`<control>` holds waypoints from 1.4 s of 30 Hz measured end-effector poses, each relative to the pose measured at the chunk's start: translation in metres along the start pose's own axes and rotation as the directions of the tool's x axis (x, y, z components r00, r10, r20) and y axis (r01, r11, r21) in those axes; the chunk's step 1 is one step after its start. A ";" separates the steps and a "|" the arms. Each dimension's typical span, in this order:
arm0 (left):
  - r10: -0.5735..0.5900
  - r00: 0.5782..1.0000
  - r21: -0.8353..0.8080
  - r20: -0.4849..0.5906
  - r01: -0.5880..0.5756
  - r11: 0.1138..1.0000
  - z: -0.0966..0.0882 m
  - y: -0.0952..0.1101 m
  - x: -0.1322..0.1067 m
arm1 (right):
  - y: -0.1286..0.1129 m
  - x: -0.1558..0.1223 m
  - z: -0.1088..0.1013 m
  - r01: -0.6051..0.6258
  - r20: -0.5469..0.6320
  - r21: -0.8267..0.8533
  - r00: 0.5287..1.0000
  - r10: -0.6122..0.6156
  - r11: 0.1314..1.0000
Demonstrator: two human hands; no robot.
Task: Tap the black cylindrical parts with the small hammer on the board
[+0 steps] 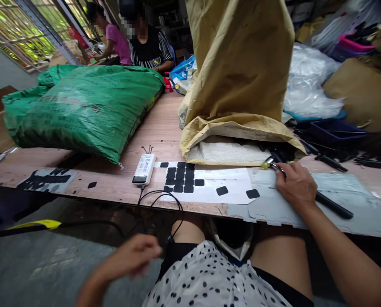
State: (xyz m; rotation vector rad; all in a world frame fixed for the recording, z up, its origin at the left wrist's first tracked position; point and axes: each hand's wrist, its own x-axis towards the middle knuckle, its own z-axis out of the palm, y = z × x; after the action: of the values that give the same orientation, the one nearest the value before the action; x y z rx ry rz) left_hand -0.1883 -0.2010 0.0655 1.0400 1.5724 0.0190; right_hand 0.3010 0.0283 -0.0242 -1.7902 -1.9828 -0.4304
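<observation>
My right hand is closed around a black-handled tool with a shiny metal end. A small yellow-green piece sits at that end, by the mouth of a big tan sack. Dark pieces show inside the sack's opening. Beneath this hand lies a grey sheet. My left hand hangs below the table edge, left of my lap, smeared by motion; whether it holds anything cannot be made out. Black rounded squares lie in rows on a white sheet, with a few loose ones beside them.
A white power bank with a black cable is on the table. A full green sack lies at left. Black handles and a dark blue tray are at right. Two people sit at the back.
</observation>
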 end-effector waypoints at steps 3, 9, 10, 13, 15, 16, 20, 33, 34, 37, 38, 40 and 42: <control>-0.156 0.748 -0.131 -0.646 0.093 0.987 -0.087 -0.032 -0.016 | 0.000 0.000 0.001 -0.016 0.023 -0.035 1.000 0.016 0.999; 0.024 0.338 0.088 -0.941 0.173 0.981 -0.133 0.025 0.070 | -0.002 0.001 -0.002 -0.029 0.025 -0.020 0.999 0.029 0.999; 0.039 0.353 0.116 -0.935 0.200 0.973 -0.129 0.033 0.085 | -0.002 0.001 -0.003 -0.029 0.026 -0.012 0.999 0.029 1.000; 0.052 0.412 0.168 -0.910 0.251 0.953 -0.121 0.039 0.114 | -0.002 0.001 -0.004 -0.027 0.030 0.008 0.999 0.027 1.000; 0.072 0.445 0.199 -0.893 0.245 0.949 -0.124 0.032 0.120 | -0.001 0.001 -0.003 -0.037 0.030 0.006 0.999 0.037 0.999; 0.091 0.447 0.215 -0.890 0.235 0.948 -0.125 0.028 0.121 | 0.000 0.001 -0.002 -0.043 0.030 0.004 0.999 0.043 0.999; 0.194 0.353 0.273 -0.916 0.190 0.943 -0.126 0.016 0.120 | 0.004 0.000 0.003 -0.028 0.020 -0.003 0.999 0.028 1.000; 0.265 0.064 0.267 -0.962 0.017 0.964 -0.072 0.034 0.099 | 0.005 0.000 0.005 0.031 -0.035 -0.032 0.999 -0.032 0.999; 0.252 0.068 0.254 -0.965 0.025 0.967 -0.069 0.038 0.097 | 0.005 0.000 0.005 0.026 -0.029 -0.021 0.999 -0.027 0.999; 0.220 0.072 0.223 -0.973 0.029 0.974 -0.064 0.047 0.095 | 0.005 0.000 0.005 0.008 -0.026 0.019 1.000 -0.008 1.000; 0.213 0.072 0.216 -0.974 0.026 0.976 -0.063 0.048 0.095 | 0.005 0.000 0.005 0.006 -0.031 0.025 1.000 -0.005 1.000; 0.205 0.069 0.207 -0.976 0.022 0.978 -0.063 0.048 0.095 | 0.005 0.000 0.005 0.014 -0.040 0.024 0.999 -0.013 1.000; 0.203 0.061 0.205 -0.977 0.020 0.979 -0.063 0.045 0.096 | 0.005 0.000 0.006 0.025 -0.050 0.016 0.998 -0.025 1.000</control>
State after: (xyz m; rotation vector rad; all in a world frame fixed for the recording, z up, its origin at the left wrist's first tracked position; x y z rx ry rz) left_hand -0.2034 -0.0827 0.0335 1.3450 2.8394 0.9627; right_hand 0.3057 0.0314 -0.0296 -1.7297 -1.9713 -0.4600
